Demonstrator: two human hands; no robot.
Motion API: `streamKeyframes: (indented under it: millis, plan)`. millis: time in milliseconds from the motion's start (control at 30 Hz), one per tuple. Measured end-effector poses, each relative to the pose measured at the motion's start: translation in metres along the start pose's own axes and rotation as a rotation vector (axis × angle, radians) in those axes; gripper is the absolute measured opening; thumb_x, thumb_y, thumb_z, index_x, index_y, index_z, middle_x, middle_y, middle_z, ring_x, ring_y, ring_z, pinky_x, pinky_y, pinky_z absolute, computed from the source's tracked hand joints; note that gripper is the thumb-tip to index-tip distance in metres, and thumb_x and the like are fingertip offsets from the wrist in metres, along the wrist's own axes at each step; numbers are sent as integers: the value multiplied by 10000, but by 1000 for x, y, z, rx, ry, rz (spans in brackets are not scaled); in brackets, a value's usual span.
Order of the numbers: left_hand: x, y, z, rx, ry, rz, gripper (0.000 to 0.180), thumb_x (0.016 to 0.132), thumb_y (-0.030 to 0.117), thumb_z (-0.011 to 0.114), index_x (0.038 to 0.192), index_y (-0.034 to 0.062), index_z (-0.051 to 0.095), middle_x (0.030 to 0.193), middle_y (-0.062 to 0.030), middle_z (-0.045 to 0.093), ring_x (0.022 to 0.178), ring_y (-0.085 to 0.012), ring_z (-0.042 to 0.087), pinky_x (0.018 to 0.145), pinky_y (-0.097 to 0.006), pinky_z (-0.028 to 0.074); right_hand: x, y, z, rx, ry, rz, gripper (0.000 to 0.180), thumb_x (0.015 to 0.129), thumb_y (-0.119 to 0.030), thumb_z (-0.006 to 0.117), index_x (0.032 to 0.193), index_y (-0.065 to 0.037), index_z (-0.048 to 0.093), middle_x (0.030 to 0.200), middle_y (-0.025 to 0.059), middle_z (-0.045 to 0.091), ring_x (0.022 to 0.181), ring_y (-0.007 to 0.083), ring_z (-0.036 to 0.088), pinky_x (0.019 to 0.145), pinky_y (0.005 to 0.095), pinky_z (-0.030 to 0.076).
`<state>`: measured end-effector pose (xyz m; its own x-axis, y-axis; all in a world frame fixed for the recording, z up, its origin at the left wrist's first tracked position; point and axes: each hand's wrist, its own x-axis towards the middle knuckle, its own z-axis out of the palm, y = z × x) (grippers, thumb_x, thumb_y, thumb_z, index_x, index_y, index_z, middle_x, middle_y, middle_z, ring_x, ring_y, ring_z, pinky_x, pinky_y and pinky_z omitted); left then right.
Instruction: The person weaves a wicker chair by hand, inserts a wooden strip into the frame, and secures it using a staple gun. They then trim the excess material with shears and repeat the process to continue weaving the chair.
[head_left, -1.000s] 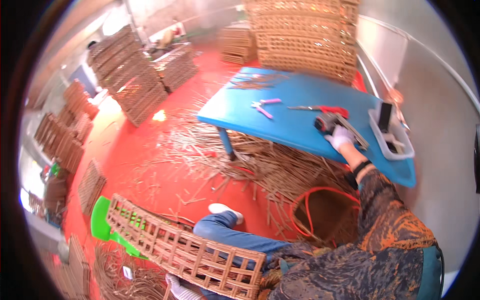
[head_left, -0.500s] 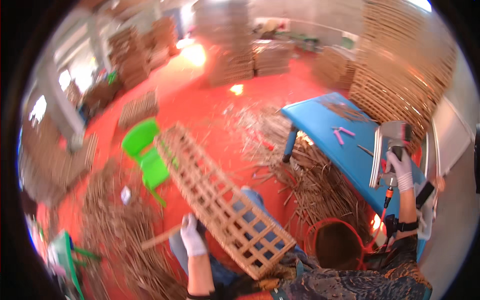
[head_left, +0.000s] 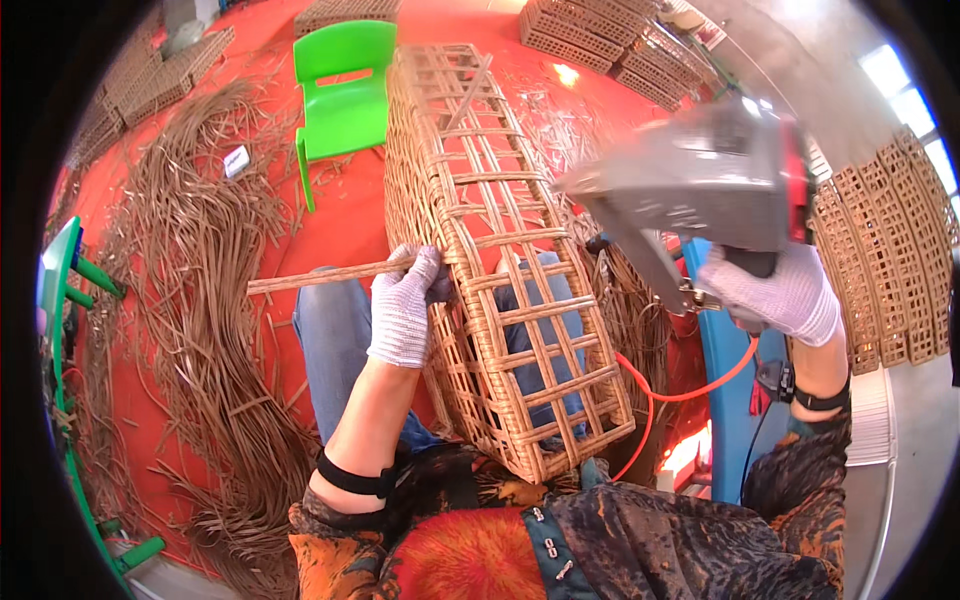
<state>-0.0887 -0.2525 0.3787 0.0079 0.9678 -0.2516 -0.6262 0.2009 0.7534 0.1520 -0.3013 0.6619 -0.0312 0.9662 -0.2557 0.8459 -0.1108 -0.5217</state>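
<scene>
A long woven wicker basket [head_left: 489, 362] with open lattice sides stands tilted across my legs, one latticed face turned up. My left hand [head_left: 402, 315], in a white knit glove, is closed at its left edge. It pinches a flat brown wicker strip [head_left: 315, 280] whose free end sticks out to the left. In my gloved right hand [head_left: 785, 295] is a grey and red air staple gun [head_left: 700, 185], raised above and to the right of the basket. A red hose [head_left: 690, 397] runs from the tool's handle.
Loose brown strips [head_left: 215, 330] heap on the red floor at left. A green chair [head_left: 345, 105] stands beyond the basket. A blue table [head_left: 735, 390] is at right, near stacked lattice panels [head_left: 880, 260]. Another green-framed seat [head_left: 65, 260] lies at far left.
The view has turned down toward the basket. My right hand has lifted the staple gun off the blue table and brought it toward the basket. The left hand still grips the strip.
</scene>
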Motion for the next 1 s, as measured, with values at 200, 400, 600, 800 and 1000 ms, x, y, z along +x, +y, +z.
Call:
streamKeyframes:
  millis: [200,400,600,800,1000]
  plan:
    - [-8,13,14,14,9,-5,156,942,173,598,878,32,617,717,-11,594,599,-89,530,561,-236,447,53,-40,25,-334,-257,-598,357,762,-192,744,1073,-50,640,818,142,683,755,264,692,699,330,534]
    - [-3,19,11,50,-22,4,184,950,158,570,811,38,584,642,2,548,568,-76,482,532,-233,391,77,-62,37,-463,-339,-646,398,753,-202,723,1117,-70,628,839,175,674,795,339,668,716,357,543]
    - [0,17,10,18,-10,7,142,934,136,598,823,47,590,687,8,564,581,-68,490,540,-219,409,82,-76,35,-572,-423,-535,372,747,-179,718,1088,-61,628,816,177,669,760,337,666,696,362,534]
    - [2,12,4,25,-38,44,140,930,133,603,811,61,593,692,17,562,594,-62,488,550,-213,417,71,-84,27,-621,-458,-420,365,746,-137,710,1090,-52,623,826,171,673,764,349,663,697,368,531]
    - [1,13,0,42,-85,68,140,926,124,606,802,59,590,689,20,553,598,-64,473,563,-213,406,67,-88,30,-635,-434,-445,349,747,-130,709,1074,-42,627,855,181,673,796,360,658,721,373,528]
